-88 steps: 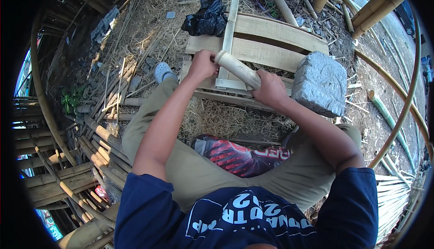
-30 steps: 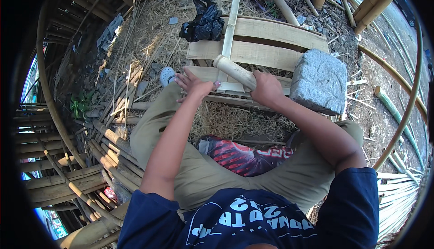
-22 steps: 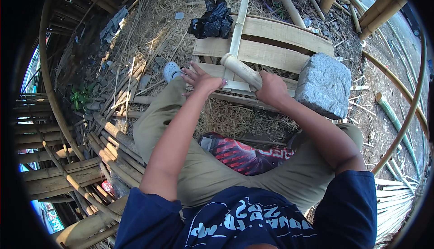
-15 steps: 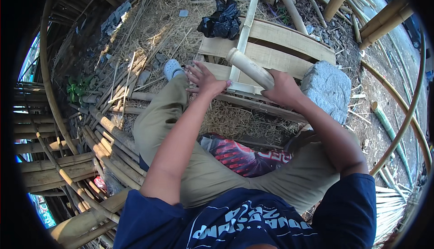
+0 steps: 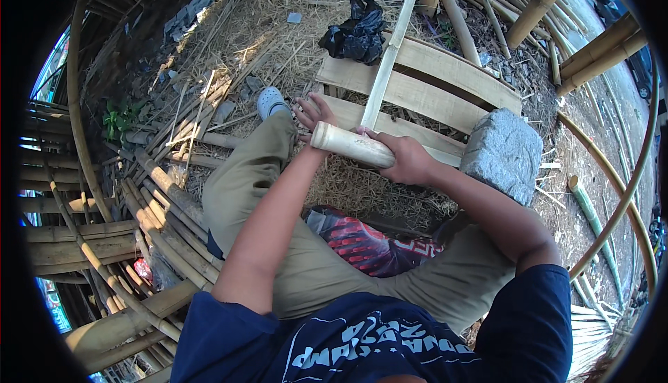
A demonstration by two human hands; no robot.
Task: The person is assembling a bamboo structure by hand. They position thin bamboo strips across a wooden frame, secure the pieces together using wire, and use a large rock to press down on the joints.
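My right hand (image 5: pixel 407 159) is wrapped round one end of a short, thick bamboo piece (image 5: pixel 348 144), held nearly level with its other end over my left wrist. My left hand (image 5: pixel 316 112) has its fingers spread at the left end of a low wooden slatted platform (image 5: pixel 431 94); its thumb side is hidden behind the bamboo piece. A long split bamboo strip (image 5: pixel 387 66) lies across the slats, its near end by my right hand's fingertips. Part of another pale strip (image 5: pixel 442 155) shows at the platform's near edge, running under my right hand.
A big grey stone (image 5: pixel 504 153) sits on the platform's right end. At its far left corner is a crumpled black plastic bag (image 5: pixel 356 32). Bamboo poles (image 5: pixel 174 230) are piled at left. A printed red and black sack (image 5: pixel 362 244) lies between my legs.
My right hand has brought the bamboo piece left and nearer to me, turning it more level. My left hand stays near its place, now partly covered by the piece.
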